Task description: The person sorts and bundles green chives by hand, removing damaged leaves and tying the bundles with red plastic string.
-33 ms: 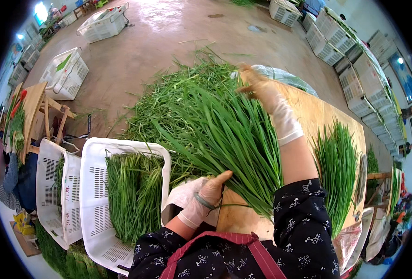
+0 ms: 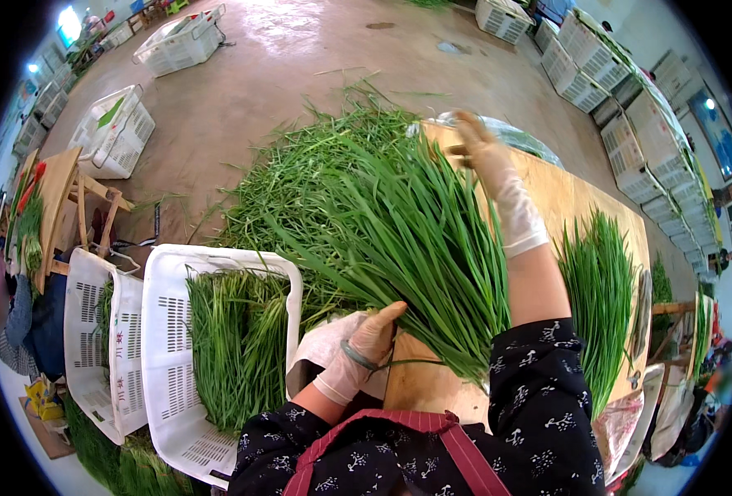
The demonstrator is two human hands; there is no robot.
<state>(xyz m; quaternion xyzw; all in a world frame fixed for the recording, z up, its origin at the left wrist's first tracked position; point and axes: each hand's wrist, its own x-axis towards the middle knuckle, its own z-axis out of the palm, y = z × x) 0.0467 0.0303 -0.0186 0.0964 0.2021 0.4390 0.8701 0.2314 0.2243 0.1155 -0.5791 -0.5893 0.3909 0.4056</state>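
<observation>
A large loose bunch of long green leaves that look like garlic chives fans out across the wooden board, its tips pointing away from me. My left hand, in a pale thin glove with a green band round it, is at the bunch's left side. Its thumb lies along the leaves and its other fingers pass under them, out of sight. Over the far right tips is my gloved right hand, fingers apart and smeared by motion, with nothing visible in it. A second, neater bunch of chives lies at the board's right.
A heap of loose green leaves spreads beyond the board. At my left stands a white crate packed with chives, beside another white crate. More crates are stacked along the right wall. Across the floor stands a white crate.
My right hand has shifted slightly to the right over the leaf tips, and the bunch's right edge has spread a little that way. My left hand stays almost where it was.
</observation>
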